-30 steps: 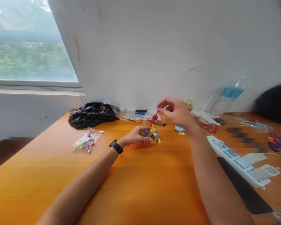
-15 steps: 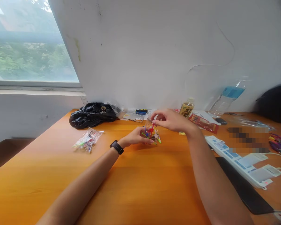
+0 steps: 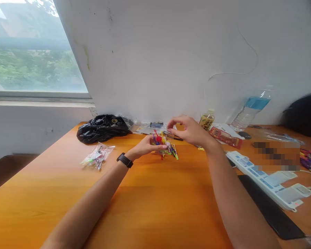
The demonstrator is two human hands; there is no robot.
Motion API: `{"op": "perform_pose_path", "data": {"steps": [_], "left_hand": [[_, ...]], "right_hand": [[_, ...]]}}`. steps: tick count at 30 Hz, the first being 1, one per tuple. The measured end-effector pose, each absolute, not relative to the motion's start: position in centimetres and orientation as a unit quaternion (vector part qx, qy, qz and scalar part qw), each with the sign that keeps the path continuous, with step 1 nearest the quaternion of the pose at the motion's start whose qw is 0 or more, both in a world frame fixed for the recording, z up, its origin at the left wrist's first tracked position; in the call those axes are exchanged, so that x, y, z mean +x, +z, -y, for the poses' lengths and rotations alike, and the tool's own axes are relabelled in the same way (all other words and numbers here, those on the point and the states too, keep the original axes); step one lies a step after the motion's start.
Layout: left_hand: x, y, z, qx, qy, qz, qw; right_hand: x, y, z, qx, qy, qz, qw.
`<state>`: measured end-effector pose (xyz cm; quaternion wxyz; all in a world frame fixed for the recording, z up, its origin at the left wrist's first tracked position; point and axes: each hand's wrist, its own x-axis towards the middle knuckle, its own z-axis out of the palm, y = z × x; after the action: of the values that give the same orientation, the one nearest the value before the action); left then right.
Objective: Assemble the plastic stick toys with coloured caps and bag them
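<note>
My left hand, with a black band on its wrist, is closed around a bundle of thin coloured plastic pieces. Red, yellow, blue, green and white parts stick out beyond the thumb; their exact kind is too small to tell. Just up and right of the bundle hovers my right hand, fingers curved and thumb apart from them, with nothing visible in its grasp. A clear plastic bag with similar small coloured pieces lies on the table left of my left hand.
A black plastic bag lies at the back left. Toward the right are a labelled bottle, a red packet, a tilted clear bottle, a white power strip with chargers and a dark flat pad.
The red piece pinched by my right hand is now among the bundle in my left. My right hand has lifted slightly and let go; my left has shifted a little left and up.
</note>
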<state>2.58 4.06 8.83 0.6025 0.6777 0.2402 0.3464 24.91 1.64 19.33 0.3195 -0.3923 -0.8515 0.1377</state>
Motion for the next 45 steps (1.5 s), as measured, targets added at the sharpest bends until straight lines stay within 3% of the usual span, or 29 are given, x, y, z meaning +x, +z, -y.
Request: {"op": "perform_pose_path", "data": {"steps": [5,13,23,31,38,45], "left_hand": [[2.2,10.3,-4.1,0.672,0.412,-0.277,0.55],[1.8,12.1,-3.8,0.639,0.483,-0.296,0.52],[-0.2,12.9,-4.8,0.612,0.599,-0.292,0.426],[-1.3,13.8,-4.7,0.675,0.562,-0.3,0.372],[-2.4,14.6,-4.6,0.658,0.575,-0.296,0.386],[-4.0,15.0,-4.7,0.678,0.526,-0.282,0.429]], "right_hand": [[25.0,19.3,-1.6,-0.378,0.204,0.847,0.314],[24.6,18.6,-2.5,-0.352,0.246,0.798,0.422],[24.0,17.2,-3.6,-0.338,0.247,0.809,0.412],[23.3,16.6,-3.9,-0.307,0.223,0.812,0.445],[22.6,16.5,-3.8,-0.309,0.329,0.738,0.502],[22.2,15.6,-4.6,-0.305,0.387,0.721,0.488]]}}
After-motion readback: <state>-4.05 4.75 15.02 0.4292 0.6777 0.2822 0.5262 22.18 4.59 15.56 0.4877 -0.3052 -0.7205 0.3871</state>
